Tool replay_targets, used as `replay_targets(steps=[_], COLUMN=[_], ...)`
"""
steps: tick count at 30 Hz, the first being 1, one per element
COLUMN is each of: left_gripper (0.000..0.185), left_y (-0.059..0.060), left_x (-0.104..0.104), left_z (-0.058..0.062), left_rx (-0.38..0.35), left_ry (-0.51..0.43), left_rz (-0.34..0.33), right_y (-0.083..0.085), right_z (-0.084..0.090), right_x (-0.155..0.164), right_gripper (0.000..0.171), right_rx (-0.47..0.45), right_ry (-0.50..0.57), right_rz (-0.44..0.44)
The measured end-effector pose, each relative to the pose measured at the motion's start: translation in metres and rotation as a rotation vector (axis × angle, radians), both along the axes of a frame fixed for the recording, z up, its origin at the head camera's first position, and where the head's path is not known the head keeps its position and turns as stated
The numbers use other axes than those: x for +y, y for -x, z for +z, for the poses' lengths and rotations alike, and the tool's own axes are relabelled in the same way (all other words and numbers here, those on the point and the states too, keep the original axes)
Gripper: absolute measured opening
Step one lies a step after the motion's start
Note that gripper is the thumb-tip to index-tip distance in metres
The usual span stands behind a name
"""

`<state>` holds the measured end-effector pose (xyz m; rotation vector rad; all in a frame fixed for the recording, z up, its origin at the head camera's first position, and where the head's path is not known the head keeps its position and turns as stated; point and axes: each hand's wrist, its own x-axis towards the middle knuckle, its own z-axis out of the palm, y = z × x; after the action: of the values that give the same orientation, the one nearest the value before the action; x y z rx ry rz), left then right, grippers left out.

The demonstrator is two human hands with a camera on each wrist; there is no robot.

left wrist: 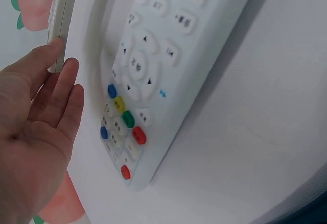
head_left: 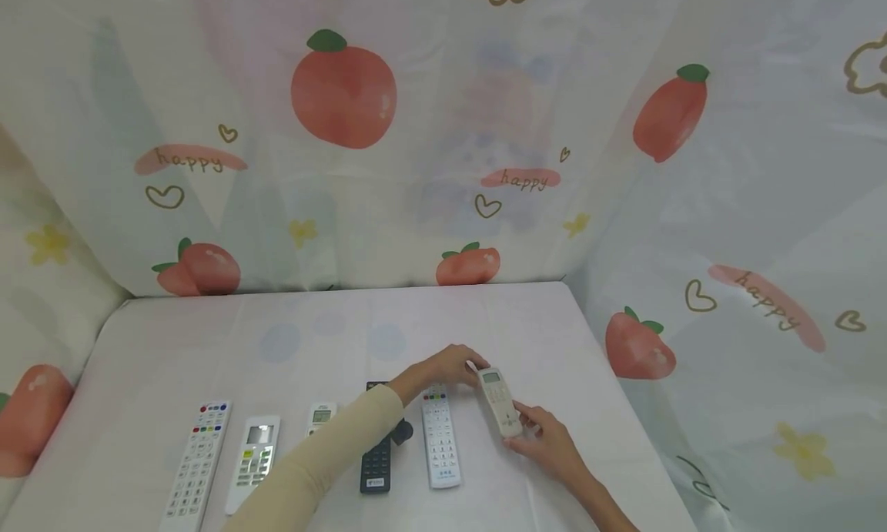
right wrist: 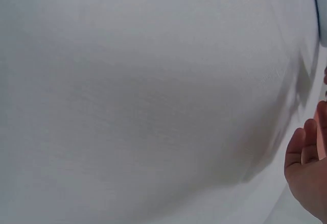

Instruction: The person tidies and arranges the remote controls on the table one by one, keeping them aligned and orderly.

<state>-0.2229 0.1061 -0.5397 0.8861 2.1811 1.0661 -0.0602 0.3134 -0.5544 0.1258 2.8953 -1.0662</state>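
Note:
Both hands hold a small off-white remote control (head_left: 500,403) with a little grey screen, tilted on the right of the table. My left hand (head_left: 453,365) pinches its screen end between thumb and fingers. At the lower end, my right hand (head_left: 550,443) grips it from the right side. In the left wrist view, the left hand (left wrist: 38,117) has its thumb on the edge of that remote (left wrist: 62,22). Only part of the right hand (right wrist: 309,168) shows at the edge of the right wrist view; the remote is hidden there.
Left of the held remote lies a long white remote (head_left: 440,439) with coloured buttons. Beyond it are a black remote (head_left: 376,470) beside a small dark round object (head_left: 402,432), a white remote (head_left: 322,415) partly under the left sleeve, and two more white remotes. Printed cloth (head_left: 416,209) walls the table.

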Motion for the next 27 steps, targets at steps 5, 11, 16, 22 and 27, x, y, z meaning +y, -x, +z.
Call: replay_targets(steps=[5, 11, 16, 22, 27], left_gripper=[0.041, 0.039, 0.039, 0.039, 0.040], left_y=[-0.005, -0.011, -0.018, -0.020, -0.021], left_x=[0.000, 0.002, 0.003, 0.006, 0.010], left_z=[-0.004, -0.010, -0.009, -0.008, -0.008], left_rx=[0.041, 0.077, 0.100, 0.130, 0.145], left_ry=[0.023, 0.063, 0.099, 0.119, 0.127], left_rz=[-0.025, -0.047, -0.044, -0.053, -0.057], right_y=[-0.006, -0.016, -0.019, -0.018, -0.018], right_z=[-0.004, -0.012, -0.019, -0.017, -0.013], right_x=[-0.002, -0.003, -0.003, -0.004, -0.006], right_gripper=[0.070, 0.071, 0.074, 0.075, 0.076], right_rx=[-0.029, -0.027, -0.031, -0.039, -0.053], right_ry=[-0.012, -0.055, -0.072, -0.089, -0.097], right_rz=[-0.015, -0.018, -0.018, -0.016, -0.024])
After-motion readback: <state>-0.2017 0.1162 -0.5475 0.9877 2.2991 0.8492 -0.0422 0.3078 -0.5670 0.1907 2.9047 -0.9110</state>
